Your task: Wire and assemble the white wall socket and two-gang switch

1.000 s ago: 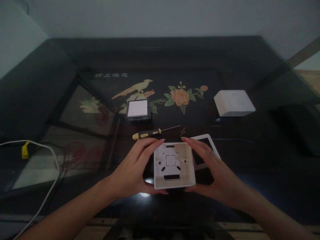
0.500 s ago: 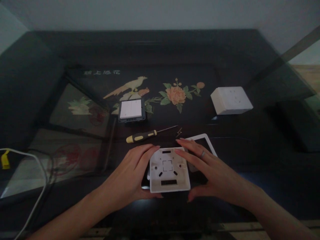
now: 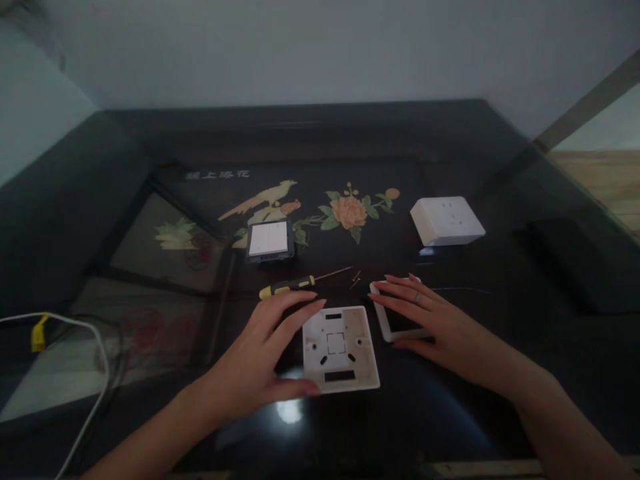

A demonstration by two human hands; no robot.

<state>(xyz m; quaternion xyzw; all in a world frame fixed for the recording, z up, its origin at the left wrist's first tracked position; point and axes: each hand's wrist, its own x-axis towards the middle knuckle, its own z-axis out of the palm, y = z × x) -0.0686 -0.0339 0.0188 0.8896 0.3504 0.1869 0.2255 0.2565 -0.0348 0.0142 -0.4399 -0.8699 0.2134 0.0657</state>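
Observation:
A square white switch back box (image 3: pixel 337 343) lies on the dark table, its hollow side up. My left hand (image 3: pixel 273 350) holds its left side, fingertips at the far corner and thumb at the near one. Just to the right, my right hand (image 3: pixel 425 310) grips a white switch frame (image 3: pixel 383 317), fingers across the top and thumb at the near edge; my hand hides part of it. Beyond my left hand lies a yellow and black screwdriver (image 3: pixel 287 287), partly covered by my fingers. Small screws (image 3: pixel 355 279) rest near its tip.
A switch panel with white rockers (image 3: pixel 269 239) lies farther back. A white box-shaped stack (image 3: pixel 449 220) stands at the back right. On the left a white cable (image 3: pixel 103 353) with a yellow tag (image 3: pixel 39 335) runs along the glossy table, which reflects light.
My right hand has left the back box and moved right onto the frame, which now lies apart from the box. My left hand stays at the box. The camera view has tilted up.

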